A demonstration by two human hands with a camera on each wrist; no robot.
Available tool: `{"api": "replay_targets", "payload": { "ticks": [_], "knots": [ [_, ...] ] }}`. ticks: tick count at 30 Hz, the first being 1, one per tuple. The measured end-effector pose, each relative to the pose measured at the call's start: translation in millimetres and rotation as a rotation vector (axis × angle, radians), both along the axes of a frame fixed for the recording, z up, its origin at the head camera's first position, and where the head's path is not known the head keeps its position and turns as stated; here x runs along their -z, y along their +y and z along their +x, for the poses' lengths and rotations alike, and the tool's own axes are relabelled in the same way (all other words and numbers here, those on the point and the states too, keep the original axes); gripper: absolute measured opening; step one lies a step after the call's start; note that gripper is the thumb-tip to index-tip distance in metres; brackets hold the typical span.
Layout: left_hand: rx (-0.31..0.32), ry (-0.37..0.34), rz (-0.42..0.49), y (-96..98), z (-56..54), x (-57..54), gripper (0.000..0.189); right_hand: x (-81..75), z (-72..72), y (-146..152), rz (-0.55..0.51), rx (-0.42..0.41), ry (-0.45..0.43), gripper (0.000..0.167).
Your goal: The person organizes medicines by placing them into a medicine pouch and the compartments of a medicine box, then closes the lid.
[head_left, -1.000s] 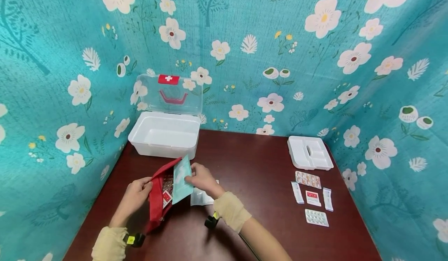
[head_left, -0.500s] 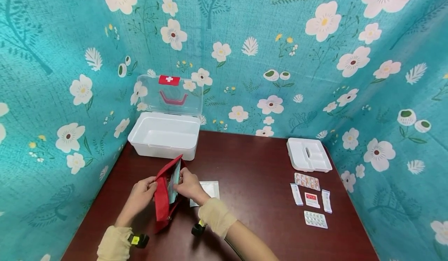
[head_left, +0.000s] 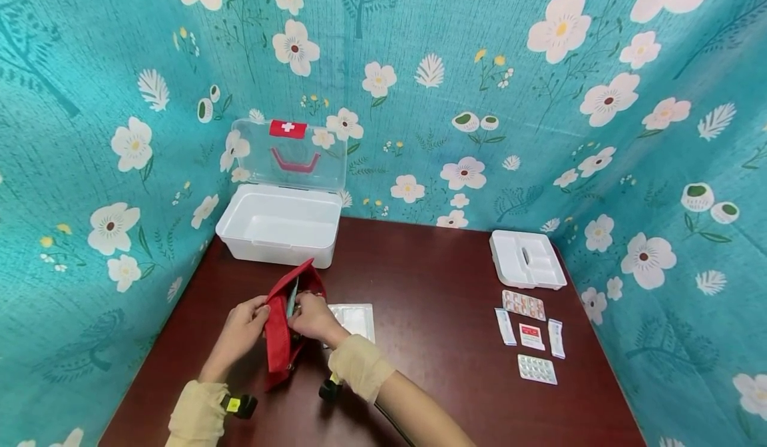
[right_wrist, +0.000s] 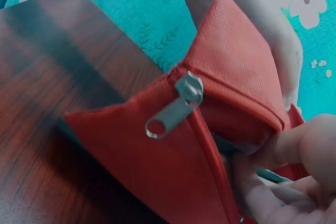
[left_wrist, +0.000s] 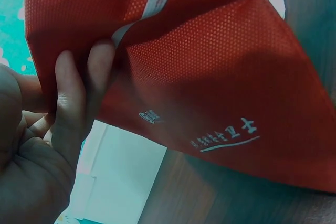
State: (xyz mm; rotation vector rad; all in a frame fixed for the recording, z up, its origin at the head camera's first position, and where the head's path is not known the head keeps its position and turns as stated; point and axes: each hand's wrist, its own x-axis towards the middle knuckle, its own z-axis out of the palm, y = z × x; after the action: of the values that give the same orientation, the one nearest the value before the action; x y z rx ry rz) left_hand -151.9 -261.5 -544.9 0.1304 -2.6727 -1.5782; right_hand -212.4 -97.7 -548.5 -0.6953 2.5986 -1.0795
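Note:
My left hand [head_left: 241, 332] grips the side of a red zip pouch [head_left: 277, 340], held tilted above the table with its mouth toward the right. White print marks the pouch's face [left_wrist: 273, 145] in the left wrist view. My right hand [head_left: 314, 317] reaches into the mouth, fingertips partly hidden by the red fabric. Thumb and fingers pinch at a flat teal packet [head_left: 292, 298], whose thin edge shows just inside the pouch. A metal zip slider [right_wrist: 190, 88] hangs at the end of the opening in the right wrist view.
A white flat packet [head_left: 359, 317] lies behind my right hand. A white first-aid box [head_left: 281, 250] with its clear lid raised stands at the back left. At right are a white divided tray [head_left: 509, 267], blister packs [head_left: 536, 370] and small sachets [head_left: 531, 337].
The teal packet, earlier held out in front of the pouch, has gone down into it with my right hand, which moved left. My left hand keeps its hold on the pouch.

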Motion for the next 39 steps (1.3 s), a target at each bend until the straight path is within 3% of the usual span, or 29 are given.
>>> {"api": "replay_targets", "payload": {
  "ticks": [5,10,17,20,24,30,34,39],
  "knots": [
    [0.002,0.006,-0.003,-0.9,1.0,-1.0,0.026,-1.0,-3.3,-4.6,0.094,-0.109,0.131,0.019],
    [-0.021,-0.017,-0.007,-3.6,3.0,-1.4,0.029,5.9,-8.3,0.5,0.102,-0.182,0.140,0.011],
    [-0.044,-0.042,-0.018,-9.7,3.0,-0.5,0.030,14.0,-21.6,31.2,-0.211,-0.060,-0.081,0.018],
    [-0.052,-0.048,-0.013,-12.8,3.5,-0.8,0.031,18.3,-32.7,54.9,-0.228,-0.008,-0.007,0.012],
    [-0.059,-0.059,-0.013,-18.0,5.5,-1.1,0.034,32.2,-45.6,91.2,-0.065,0.025,0.134,0.021],
    [-0.067,-0.060,-0.017,-23.1,6.8,-3.3,0.034,52.1,-46.0,119.9,0.261,-0.090,0.131,0.068],
    [-0.065,-0.047,-0.017,-22.6,4.7,-2.3,0.032,62.2,-38.3,118.0,0.370,-0.056,0.123,0.084],
    [-0.059,-0.066,-0.007,-20.6,5.6,-0.3,0.034,71.5,-33.8,115.4,0.448,-0.006,0.173,0.085]
  ]
}}
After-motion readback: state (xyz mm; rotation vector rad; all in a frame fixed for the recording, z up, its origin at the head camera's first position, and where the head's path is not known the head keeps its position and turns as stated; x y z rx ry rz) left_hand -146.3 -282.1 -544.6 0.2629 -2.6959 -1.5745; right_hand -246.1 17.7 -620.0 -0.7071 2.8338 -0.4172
